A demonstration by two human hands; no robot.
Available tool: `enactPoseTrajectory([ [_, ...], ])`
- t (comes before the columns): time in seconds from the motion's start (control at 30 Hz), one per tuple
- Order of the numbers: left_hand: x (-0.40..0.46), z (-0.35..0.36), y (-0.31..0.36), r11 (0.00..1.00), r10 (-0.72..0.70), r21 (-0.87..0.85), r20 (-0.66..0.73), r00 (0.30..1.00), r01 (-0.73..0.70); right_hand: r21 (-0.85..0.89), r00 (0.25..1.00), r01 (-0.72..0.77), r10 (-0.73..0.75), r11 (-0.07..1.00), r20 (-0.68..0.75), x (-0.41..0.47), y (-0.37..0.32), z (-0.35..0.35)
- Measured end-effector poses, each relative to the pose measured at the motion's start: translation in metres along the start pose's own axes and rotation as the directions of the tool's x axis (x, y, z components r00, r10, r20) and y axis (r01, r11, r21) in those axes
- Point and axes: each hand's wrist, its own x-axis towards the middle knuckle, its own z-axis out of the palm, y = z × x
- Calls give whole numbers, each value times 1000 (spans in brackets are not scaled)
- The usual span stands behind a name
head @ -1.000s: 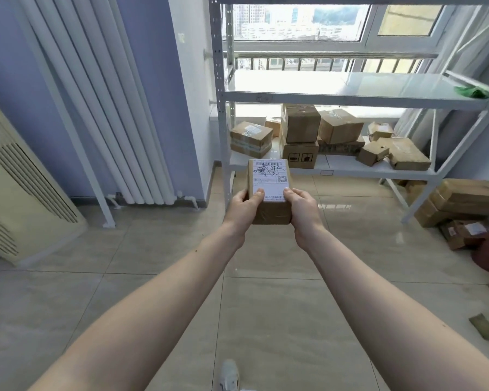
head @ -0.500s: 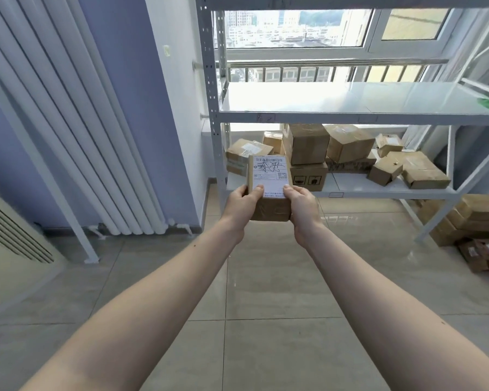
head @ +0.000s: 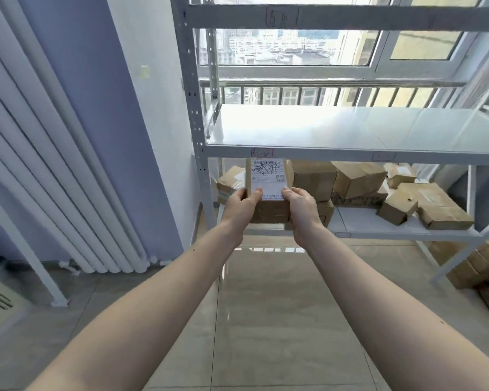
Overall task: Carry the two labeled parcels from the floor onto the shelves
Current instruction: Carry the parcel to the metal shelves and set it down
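Observation:
I hold a small brown cardboard parcel (head: 268,180) with a white shipping label on top, out in front of me at arm's length. My left hand (head: 239,208) grips its left side and my right hand (head: 301,211) its right side, thumbs on the label. The parcel hangs just below the front edge of the white metal shelf unit's middle shelf (head: 308,128), which is bare. A second labeled parcel is not identifiable in view.
The lower shelf (head: 359,224) carries several brown boxes (head: 356,179). More boxes (head: 480,263) lie on the tiled floor at the right, under the rack. White radiator pipes (head: 54,165) lean against the purple wall at the left. A window stands behind the shelves.
I have walked closer to the shelf unit and the view has tilted up. The parcel has risen from lower-shelf height to just under the middle shelf's edge.

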Motion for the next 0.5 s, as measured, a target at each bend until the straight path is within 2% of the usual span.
enactPoseTrajectory([
  [0.23,97,19,18,999,27,43,-21,999,-26,-16,1000,-12,12,1000,-2,105,-24,14],
  [0.5,218,21,31,997,-15,70,-17,1000,16,-10,999,-37,37,999,-21,212,-40,42],
])
